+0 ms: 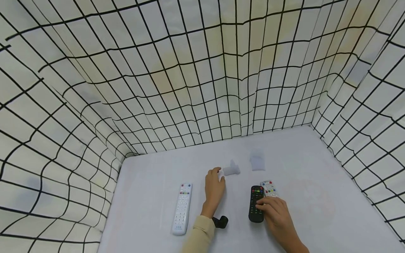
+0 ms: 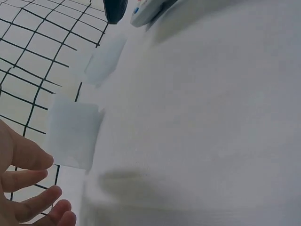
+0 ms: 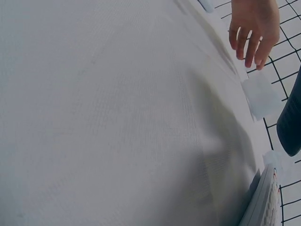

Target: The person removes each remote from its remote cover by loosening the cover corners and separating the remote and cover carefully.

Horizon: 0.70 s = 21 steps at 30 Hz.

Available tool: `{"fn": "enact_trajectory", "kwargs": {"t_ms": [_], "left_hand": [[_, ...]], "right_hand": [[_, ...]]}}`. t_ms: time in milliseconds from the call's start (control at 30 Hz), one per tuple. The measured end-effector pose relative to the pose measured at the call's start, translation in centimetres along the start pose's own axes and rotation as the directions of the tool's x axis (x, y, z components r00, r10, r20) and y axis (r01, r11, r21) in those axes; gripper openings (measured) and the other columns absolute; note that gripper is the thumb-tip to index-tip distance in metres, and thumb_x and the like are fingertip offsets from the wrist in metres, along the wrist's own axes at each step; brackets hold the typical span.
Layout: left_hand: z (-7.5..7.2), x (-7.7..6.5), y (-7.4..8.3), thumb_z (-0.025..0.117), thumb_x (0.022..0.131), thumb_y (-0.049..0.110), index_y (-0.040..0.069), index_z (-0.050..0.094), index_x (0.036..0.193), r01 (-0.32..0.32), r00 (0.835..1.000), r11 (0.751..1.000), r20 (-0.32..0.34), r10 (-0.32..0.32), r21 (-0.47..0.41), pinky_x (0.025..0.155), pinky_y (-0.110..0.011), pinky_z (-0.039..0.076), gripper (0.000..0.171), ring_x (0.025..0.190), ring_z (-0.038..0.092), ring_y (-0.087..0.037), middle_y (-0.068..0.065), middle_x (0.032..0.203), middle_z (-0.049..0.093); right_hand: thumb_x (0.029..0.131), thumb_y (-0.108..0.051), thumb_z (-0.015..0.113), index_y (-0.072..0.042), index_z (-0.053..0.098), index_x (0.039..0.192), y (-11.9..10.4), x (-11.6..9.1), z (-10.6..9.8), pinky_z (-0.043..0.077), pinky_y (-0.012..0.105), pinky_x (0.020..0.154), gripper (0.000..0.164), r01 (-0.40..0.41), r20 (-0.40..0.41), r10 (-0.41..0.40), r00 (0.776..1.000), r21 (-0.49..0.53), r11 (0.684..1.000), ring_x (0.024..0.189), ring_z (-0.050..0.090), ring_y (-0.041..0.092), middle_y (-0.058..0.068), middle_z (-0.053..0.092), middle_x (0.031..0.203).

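Note:
My left hand (image 1: 215,189) reaches over the middle of the table with relaxed, spread fingers. Its thumb tip (image 2: 46,161) is right at the corner of a translucent white plastic sleeve (image 2: 73,134), which looks crumpled in the head view. On the right, my right hand (image 1: 280,214) pinches a black remote control (image 1: 256,203) by its right side, thumb and fingertips over the buttons. The right wrist view shows that black remote's end but not the hand. A smaller white remote (image 1: 269,188) with coloured buttons lies behind it, partly covered by the right hand.
A long white remote (image 1: 182,209) lies left of the left arm. A small black curved object (image 1: 221,222) sits beside the left sleeve. Farther back is a second translucent sleeve (image 1: 257,161). White walls with black grid lines (image 1: 190,88) border the table (image 1: 142,196).

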<state>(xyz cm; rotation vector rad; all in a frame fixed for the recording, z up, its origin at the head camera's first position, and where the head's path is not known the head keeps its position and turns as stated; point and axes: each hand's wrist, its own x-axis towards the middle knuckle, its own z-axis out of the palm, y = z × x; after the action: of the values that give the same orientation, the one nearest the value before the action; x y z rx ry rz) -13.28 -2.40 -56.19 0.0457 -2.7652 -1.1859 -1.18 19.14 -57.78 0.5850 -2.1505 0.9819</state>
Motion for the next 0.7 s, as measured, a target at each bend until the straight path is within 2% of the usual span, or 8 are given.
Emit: {"fn": "enact_trajectory", "kwargs": {"t_ms": [100, 167, 233, 300, 367, 500, 600, 700], "left_hand": [[-0.5, -1.4, 0.3, 0.065, 0.097, 0.009, 0.005, 0.067, 0.129, 0.023, 1.000, 0.998, 0.004, -0.022, -0.059, 0.085, -0.041, 0.052, 0.032, 0.107, 0.061, -0.028, -0.014, 0.124, 0.067], [-0.8, -2.3, 0.5, 0.065, 0.098, 0.011, 0.006, 0.069, 0.127, 0.068, 0.996, 0.987, 0.060, -0.060, -0.144, 0.081, -0.035, 0.052, 0.030, 0.101, 0.063, -0.022, -0.011, 0.120, 0.070], [-1.0, -3.2, 0.6, 0.064, 0.099, 0.013, 0.006, 0.070, 0.126, 0.130, 0.983, 0.961, 0.158, -0.093, -0.242, 0.078, -0.029, 0.051, 0.028, 0.095, 0.065, -0.016, -0.009, 0.116, 0.073], [-1.3, -4.1, 0.8, 0.062, 0.101, 0.017, 0.004, 0.069, 0.127, 0.208, 0.955, 0.916, 0.275, -0.114, -0.344, 0.076, -0.028, 0.052, 0.029, 0.093, 0.068, -0.015, -0.010, 0.113, 0.075], [-1.7, -4.9, 1.0, 0.059, 0.104, 0.021, 0.003, 0.068, 0.129, 0.289, 0.917, 0.859, 0.381, -0.121, -0.423, 0.078, -0.031, 0.055, 0.032, 0.093, 0.071, -0.019, -0.012, 0.112, 0.077], [-2.3, -6.1, 1.4, 0.057, 0.107, 0.030, 0.000, 0.065, 0.133, 0.410, 0.854, 0.750, 0.508, -0.116, -0.518, 0.083, -0.040, 0.060, 0.040, 0.096, 0.075, -0.028, -0.018, 0.115, 0.077], [-2.2, -6.6, 1.2, 0.060, 0.105, 0.025, 0.001, 0.065, 0.134, 0.458, 0.832, 0.697, 0.541, -0.119, -0.552, 0.084, -0.041, 0.062, 0.038, 0.091, 0.076, -0.023, -0.017, 0.115, 0.077], [-2.0, -7.1, 0.9, 0.065, 0.100, 0.016, 0.003, 0.064, 0.136, 0.482, 0.829, 0.655, 0.545, -0.125, -0.582, 0.083, -0.039, 0.063, 0.038, 0.088, 0.073, -0.014, -0.013, 0.116, 0.077]], "right_hand": [[0.111, -0.032, 0.048, -0.012, 0.077, 0.100, -0.1, 0.1, 0.2, 0.031, 0.019, 0.111, 0.036, 0.014, 0.007, -0.015, 1.000, 0.014, 1.000, 0.107, 0.061, 0.022, 0.004, 0.074, 0.109], [0.112, -0.029, 0.048, -0.011, 0.077, 0.100, -0.1, 0.2, 0.3, 0.033, 0.018, 0.112, 0.036, 0.031, 0.005, -0.031, 1.000, 0.036, 0.999, 0.107, 0.061, 0.023, 0.006, 0.073, 0.109], [0.112, -0.027, 0.048, -0.010, 0.077, 0.100, 0.0, 0.3, 0.6, 0.035, 0.018, 0.111, 0.035, 0.053, 0.001, -0.053, 0.999, 0.056, 0.997, 0.106, 0.060, 0.024, 0.007, 0.073, 0.108], [0.112, -0.025, 0.048, -0.009, 0.076, 0.099, 0.0, 0.4, 0.9, 0.036, 0.018, 0.111, 0.035, 0.068, -0.001, -0.068, 0.998, 0.077, 0.995, 0.105, 0.059, 0.024, 0.008, 0.072, 0.108], [0.112, -0.023, 0.048, -0.008, 0.076, 0.099, 0.0, 0.5, 1.2, 0.037, 0.016, 0.111, 0.034, 0.074, 0.005, -0.074, 0.997, 0.100, 0.992, 0.106, 0.059, 0.023, 0.009, 0.072, 0.108], [0.112, -0.024, 0.046, -0.010, 0.076, 0.100, -0.3, 0.5, 1.8, 0.038, 0.013, 0.110, 0.035, 0.063, 0.036, -0.068, 0.997, 0.124, 0.990, 0.107, 0.059, 0.021, 0.007, 0.071, 0.110], [0.112, -0.023, 0.047, -0.009, 0.076, 0.101, -0.4, 0.5, 2.3, 0.038, 0.015, 0.110, 0.034, 0.082, 0.042, -0.088, 0.995, 0.145, 0.986, 0.106, 0.059, 0.022, 0.007, 0.070, 0.110], [0.111, -0.022, 0.048, -0.009, 0.076, 0.104, -0.5, 0.4, 2.8, 0.038, 0.015, 0.111, 0.032, 0.091, 0.053, -0.102, 0.993, 0.176, 0.980, 0.109, 0.059, 0.023, 0.010, 0.069, 0.113]]}}
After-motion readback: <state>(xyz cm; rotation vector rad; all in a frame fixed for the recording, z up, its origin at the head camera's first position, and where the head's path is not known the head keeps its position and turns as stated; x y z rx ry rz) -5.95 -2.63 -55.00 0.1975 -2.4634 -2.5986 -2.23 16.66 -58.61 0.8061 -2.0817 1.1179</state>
